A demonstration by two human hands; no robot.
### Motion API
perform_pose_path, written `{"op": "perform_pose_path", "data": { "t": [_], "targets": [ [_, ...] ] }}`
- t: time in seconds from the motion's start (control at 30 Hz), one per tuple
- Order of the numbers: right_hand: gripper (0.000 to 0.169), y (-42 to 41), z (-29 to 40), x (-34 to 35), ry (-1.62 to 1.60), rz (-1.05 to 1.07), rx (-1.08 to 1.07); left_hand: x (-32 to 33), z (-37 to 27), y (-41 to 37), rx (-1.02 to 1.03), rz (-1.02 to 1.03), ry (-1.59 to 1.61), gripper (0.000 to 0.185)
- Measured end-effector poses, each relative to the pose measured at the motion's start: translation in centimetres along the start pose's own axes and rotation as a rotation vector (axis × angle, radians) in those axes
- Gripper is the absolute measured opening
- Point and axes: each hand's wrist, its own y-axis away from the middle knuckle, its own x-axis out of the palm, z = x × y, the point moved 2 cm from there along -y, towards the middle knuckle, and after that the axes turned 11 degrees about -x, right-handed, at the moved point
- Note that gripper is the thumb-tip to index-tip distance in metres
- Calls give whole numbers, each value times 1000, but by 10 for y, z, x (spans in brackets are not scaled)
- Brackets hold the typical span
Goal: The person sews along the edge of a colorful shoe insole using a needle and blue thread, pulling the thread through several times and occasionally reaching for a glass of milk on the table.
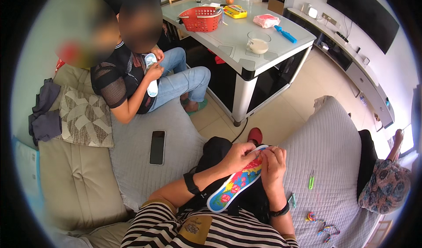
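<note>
An embroidered shoe insole (242,182) with a white rim lies slanted above my lap, its surface stitched in blue, yellow, red and pink flowers. My left hand (240,157) pinches its far end from the left. At the same end, the fingers of my right hand (274,165) are closed at the right edge. Any needle or thread between the fingertips is too small to make out. To my right on the grey quilted sofa cover are a green thread snipper (311,180), a teal small tool (293,200) and a bundle of multicoloured embroidery thread (323,226).
A smartphone (157,147) lies on the sofa at my left. Beyond it a seated person (132,83) holds a pale insole (151,75). The glass-topped table (227,33) bears a red basket (201,19), a glass cup (258,43) and a blue object (285,34).
</note>
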Motion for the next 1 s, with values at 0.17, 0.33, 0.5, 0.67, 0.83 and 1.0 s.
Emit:
{"op": "perform_pose_path", "data": {
  "t": [0.17, 0.33, 0.5, 0.67, 0.83, 1.0],
  "targets": [
    [26, -3, -13, -3, -254, -44, 271, -4, -5, 3, -106, -73, 94, 17],
    [33, 6, -24, -1, -870, -207, 671, -9, -23, 8, -173, -39, 189, 26],
    [34, 8, -21, -5, -1114, -245, 807, -5, -26, 9, -205, -9, 195, 25],
    [30, 10, -24, -4, -1072, -257, 773, -2, -26, 7, -204, -14, 203, 25],
    [24, -13, -7, -8, -31, -65, 36, -14, -20, 6, -159, -55, -62, 18],
    [23, -11, 0, 1, -3, -35, 2, -3, -6, 2, -6, -32, 5, 14]
  ]
}}
